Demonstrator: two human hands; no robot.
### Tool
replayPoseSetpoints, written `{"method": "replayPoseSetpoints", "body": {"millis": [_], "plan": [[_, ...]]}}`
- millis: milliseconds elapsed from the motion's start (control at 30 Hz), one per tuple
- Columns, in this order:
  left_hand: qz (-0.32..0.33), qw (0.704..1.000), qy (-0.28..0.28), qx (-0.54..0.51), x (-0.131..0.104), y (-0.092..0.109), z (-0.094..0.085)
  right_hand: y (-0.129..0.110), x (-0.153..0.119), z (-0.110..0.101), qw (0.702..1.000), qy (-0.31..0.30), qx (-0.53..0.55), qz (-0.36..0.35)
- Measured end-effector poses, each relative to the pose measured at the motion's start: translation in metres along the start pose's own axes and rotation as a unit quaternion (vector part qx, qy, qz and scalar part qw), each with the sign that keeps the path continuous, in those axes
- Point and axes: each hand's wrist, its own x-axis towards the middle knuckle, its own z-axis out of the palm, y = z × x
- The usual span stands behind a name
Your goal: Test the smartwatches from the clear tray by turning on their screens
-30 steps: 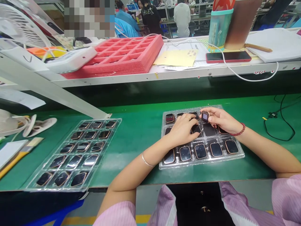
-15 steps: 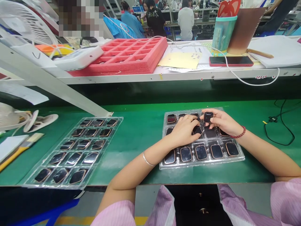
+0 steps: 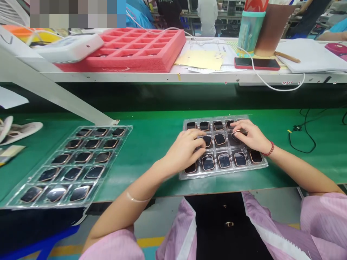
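Note:
A clear plastic tray point(image 3: 223, 174) lies in front of me, its pockets holding dark square smartwatch cases with gold-coloured rims. Between the thumb and fingers of my right hand point(image 3: 251, 136) is a smartwatch case point(image 3: 236, 133), tilted edge-on over a pocket in the middle row. My left hand point(image 3: 187, 148) hovers above the tray's left side, fingers spread and bent. Its fingertips are close to another smartwatch case point(image 3: 207, 141); whether they touch it I cannot tell. Part of the left column is hidden beneath this hand.
A second clear tray point(image 3: 93, 190) with several watch cases lies to the left on the green mat point(image 3: 151, 144). Black cable point(image 3: 303, 150) lies at right. The shelf above bears a pink foam tray point(image 3: 168, 61), a phone point(image 3: 257, 64), a cup point(image 3: 251, 32) and papers.
My left hand has moved left, away from the tray's middle. The watch case in my right hand has come lower and tipped from face-on to edge-on. The whole view has shifted slightly.

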Motion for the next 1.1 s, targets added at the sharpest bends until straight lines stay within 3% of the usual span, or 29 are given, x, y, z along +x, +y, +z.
{"method": "replayPoseSetpoints", "body": {"millis": [100,200,367,467,533,600,733,900,967,1100], "plan": [[-0.031,0.998,-0.018,0.051,-0.037,-0.002,-0.002,0.002,-0.012,-0.004,0.985,0.008,-0.163,-0.057],[-0.068,0.995,-0.018,0.066,-0.060,-0.005,0.003,0.010,-0.018,-0.017,0.966,0.022,-0.249,-0.061],[-0.085,0.994,0.017,-0.061,-0.066,0.000,0.005,0.030,-0.026,-0.048,0.948,-0.028,-0.316,-0.021],[-0.133,0.966,0.055,-0.213,-0.045,0.007,0.008,0.032,-0.025,-0.055,0.973,-0.060,-0.222,-0.005],[-0.158,0.927,0.072,-0.332,-0.020,0.011,0.014,0.027,-0.019,-0.049,0.995,-0.041,-0.094,0.012],[-0.165,0.880,0.067,-0.440,0.008,0.012,0.022,0.017,-0.008,-0.037,0.995,-0.025,0.073,0.061],[-0.164,0.795,0.038,-0.582,0.052,0.005,0.034,0.001,0.014,-0.006,0.929,-0.071,0.325,0.162],[-0.188,0.690,0.049,-0.697,0.058,-0.012,0.040,0.004,0.025,0.004,0.851,-0.129,0.473,0.189],[-0.175,0.676,0.026,-0.716,0.054,-0.017,0.040,0.008,0.024,0.002,0.829,-0.154,0.506,0.181],[-0.142,0.677,-0.019,-0.722,0.049,-0.017,0.039,0.008,0.019,-0.003,0.805,-0.205,0.536,0.153]]}}
